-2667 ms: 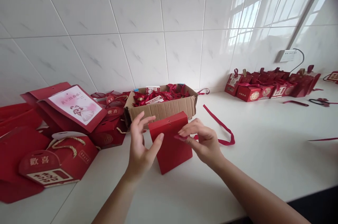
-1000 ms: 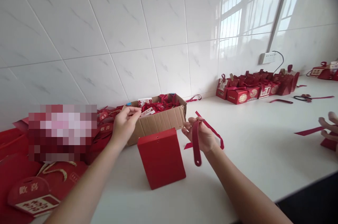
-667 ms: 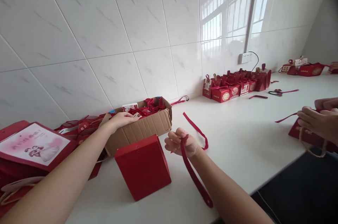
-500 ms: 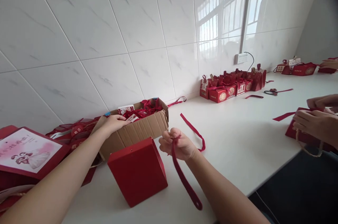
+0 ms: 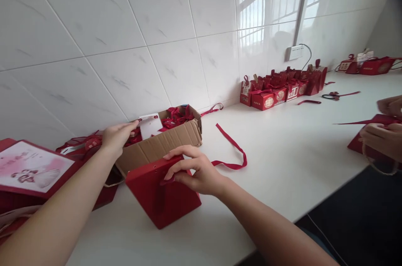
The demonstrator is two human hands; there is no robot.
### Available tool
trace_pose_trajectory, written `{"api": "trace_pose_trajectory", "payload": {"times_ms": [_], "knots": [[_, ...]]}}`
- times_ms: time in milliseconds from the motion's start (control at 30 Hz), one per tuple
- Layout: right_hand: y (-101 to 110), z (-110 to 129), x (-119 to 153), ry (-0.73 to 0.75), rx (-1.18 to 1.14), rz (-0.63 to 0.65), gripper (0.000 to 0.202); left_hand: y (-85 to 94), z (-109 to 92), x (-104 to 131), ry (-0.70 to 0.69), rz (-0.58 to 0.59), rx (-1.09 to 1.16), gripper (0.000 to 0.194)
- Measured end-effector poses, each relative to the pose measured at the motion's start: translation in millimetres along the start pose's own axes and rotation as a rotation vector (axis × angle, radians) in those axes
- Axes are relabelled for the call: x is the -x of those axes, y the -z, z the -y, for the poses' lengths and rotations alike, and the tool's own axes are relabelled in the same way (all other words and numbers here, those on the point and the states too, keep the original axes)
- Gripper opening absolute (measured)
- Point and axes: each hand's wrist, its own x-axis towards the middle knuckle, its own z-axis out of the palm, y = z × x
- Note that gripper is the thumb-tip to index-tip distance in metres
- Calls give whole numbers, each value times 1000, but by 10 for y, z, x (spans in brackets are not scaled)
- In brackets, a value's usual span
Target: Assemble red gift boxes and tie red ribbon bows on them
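My left hand (image 5: 117,137) reaches over the cardboard box (image 5: 160,144), its fingers closed at the edge of a white card (image 5: 151,126). Red ribbons and tags (image 5: 176,117) fill that box. In front of it stands a plain red gift box (image 5: 163,203) with small holes near its top edge. My right hand (image 5: 199,170) is at this gift box's upper right, fingers over the top. Between its thumb and fingers is a dark red ribbon strap (image 5: 168,180), blurred and mostly hidden, in front of the box's face. A loose red ribbon (image 5: 234,144) lies just behind my right hand.
On the left lie red gift bags, one with a pink-and-white printed panel (image 5: 31,170). Finished-looking red boxes (image 5: 276,94) line the tiled wall. Black-handled scissors (image 5: 329,96) lie farther right. Another person's hands (image 5: 381,132) work on a red bag at the right edge.
My right hand has moved left onto the gift box with the strap. My left hand has shifted left and the white card now stands up from the cardboard box. The view has tilted slightly.
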Motion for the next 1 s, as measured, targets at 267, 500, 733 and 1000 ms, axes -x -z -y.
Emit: {"api": "trace_pose_trajectory", "payload": {"times_ms": [267, 500, 733, 1000], "knots": [[-12, -1, 39, -38, 43, 27, 15, 234, -652, 777, 136, -150, 479, 30], [-96, -2, 94, -19, -26, 5, 18, 152, -566, 1605, 59, 93, 452, 55], [-139, -52, 124, -90, -89, -29, 14, 127, -342, 1760, 21, 155, 373, 77], [-159, -40, 146, -232, -163, -45, 9, 86, -140, 1884, -2, -1, 204, 54]]}}
